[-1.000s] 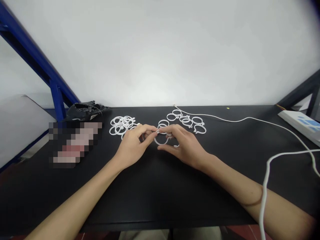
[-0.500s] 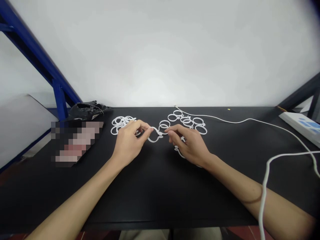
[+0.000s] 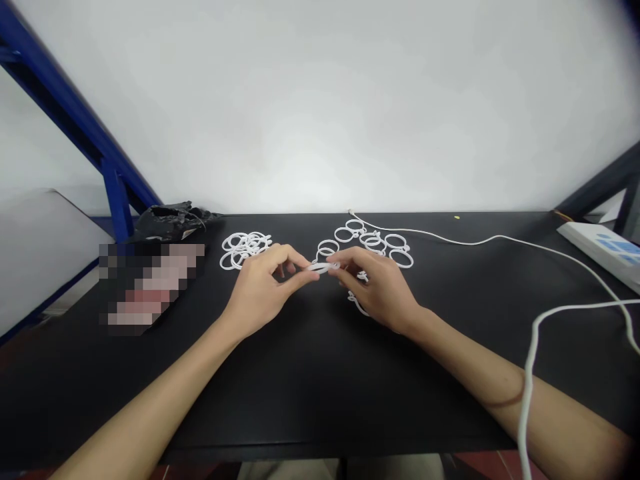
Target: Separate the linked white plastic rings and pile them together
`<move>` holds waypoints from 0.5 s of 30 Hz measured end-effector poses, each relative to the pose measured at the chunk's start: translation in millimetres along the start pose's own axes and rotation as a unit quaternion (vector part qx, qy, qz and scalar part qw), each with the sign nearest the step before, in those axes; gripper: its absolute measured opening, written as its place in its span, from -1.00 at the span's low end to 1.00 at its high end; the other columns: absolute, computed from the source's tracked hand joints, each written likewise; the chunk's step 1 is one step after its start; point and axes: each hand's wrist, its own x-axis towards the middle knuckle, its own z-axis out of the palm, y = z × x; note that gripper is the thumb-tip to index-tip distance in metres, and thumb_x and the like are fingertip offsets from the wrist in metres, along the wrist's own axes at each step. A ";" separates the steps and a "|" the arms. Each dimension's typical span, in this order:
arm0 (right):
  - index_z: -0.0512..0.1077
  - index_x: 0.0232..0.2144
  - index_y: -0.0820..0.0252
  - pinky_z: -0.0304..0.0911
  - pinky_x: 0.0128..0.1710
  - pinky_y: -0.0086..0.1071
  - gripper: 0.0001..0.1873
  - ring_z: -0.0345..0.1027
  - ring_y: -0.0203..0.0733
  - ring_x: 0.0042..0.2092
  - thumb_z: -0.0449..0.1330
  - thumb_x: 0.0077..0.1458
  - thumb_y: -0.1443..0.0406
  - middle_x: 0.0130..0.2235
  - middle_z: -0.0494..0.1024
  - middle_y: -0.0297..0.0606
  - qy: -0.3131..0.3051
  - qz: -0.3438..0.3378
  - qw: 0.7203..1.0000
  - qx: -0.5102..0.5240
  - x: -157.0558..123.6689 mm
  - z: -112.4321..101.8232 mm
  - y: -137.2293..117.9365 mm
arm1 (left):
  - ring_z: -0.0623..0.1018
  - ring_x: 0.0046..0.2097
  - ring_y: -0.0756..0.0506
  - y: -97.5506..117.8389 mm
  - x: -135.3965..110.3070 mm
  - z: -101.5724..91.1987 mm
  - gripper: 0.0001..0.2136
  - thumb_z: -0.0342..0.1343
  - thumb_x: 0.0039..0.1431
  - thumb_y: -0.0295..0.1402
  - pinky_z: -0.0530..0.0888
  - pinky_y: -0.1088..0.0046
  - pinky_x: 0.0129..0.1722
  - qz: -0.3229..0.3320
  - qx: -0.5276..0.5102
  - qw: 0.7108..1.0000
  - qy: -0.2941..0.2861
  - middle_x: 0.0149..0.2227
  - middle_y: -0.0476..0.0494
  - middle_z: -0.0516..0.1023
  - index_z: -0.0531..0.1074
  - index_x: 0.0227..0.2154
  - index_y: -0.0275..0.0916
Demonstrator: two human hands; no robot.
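Observation:
My left hand [image 3: 265,287] and my right hand [image 3: 375,287] meet over the black table, and their fingertips pinch a white plastic ring [image 3: 323,267] seen almost edge-on. A loose heap of similar rings [image 3: 245,250] lies just beyond my left hand. Beyond my right hand is a linked chain of white rings [image 3: 375,243], joined by small clips. The chain seems to connect to the pinched ring. Another white ring [image 3: 357,305] runs under my right palm, mostly hidden.
A black table [image 3: 320,387] bears everything. A thin white cable [image 3: 450,241] runs right to a white power strip [image 3: 597,243]. A thicker white cable [image 3: 533,373] crosses my right forearm. A crumpled black bag [image 3: 173,220] and a pixelated object [image 3: 150,287] lie left.
The ring between my hands has turned from an open loop to nearly edge-on. My left hand has shifted slightly right, toward my right hand.

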 end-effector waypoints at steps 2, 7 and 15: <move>0.45 -0.18 0.10 0.32 -0.35 -0.44 -0.87 0.39 -0.31 -0.37 0.15 0.21 0.30 -0.33 0.54 -0.33 0.015 0.000 1.000 0.008 0.3 -0.4 0.4 | 0.41 -0.42 0.00 0.9 -0.2 0.0 -0.85 0.25 0.11 -0.19 0.34 0.46 -0.40 -0.006 -0.018 0.999 -0.033 -0.43 0.04 0.52 0.49 -0.41 -0.15; 0.41 -0.12 0.13 0.35 -0.24 -0.39 -0.78 0.42 -0.29 -0.27 0.14 0.16 0.36 -0.23 0.52 -0.29 -0.007 -0.004 0.999 0.043 -1.6 -2.2 -3.3 | 0.44 -0.35 -0.01 -1.2 -1.4 1.4 -0.92 0.22 0.16 -0.29 0.36 0.46 -0.36 0.077 0.014 0.995 -0.062 -0.37 0.05 0.55 0.49 -0.38 -0.15; 0.45 -0.17 0.12 0.35 -0.26 -0.38 -0.84 0.45 -0.26 -0.25 0.12 0.22 0.29 -0.24 0.58 -0.29 -0.017 0.046 0.997 0.054 -0.6 -0.5 -5.5 | 0.41 -0.27 -0.06 -11.8 -1.3 6.1 -0.91 0.12 0.26 -0.31 0.39 0.34 -0.18 0.222 0.092 0.969 -0.061 -0.27 -0.06 0.58 0.48 -0.32 -0.18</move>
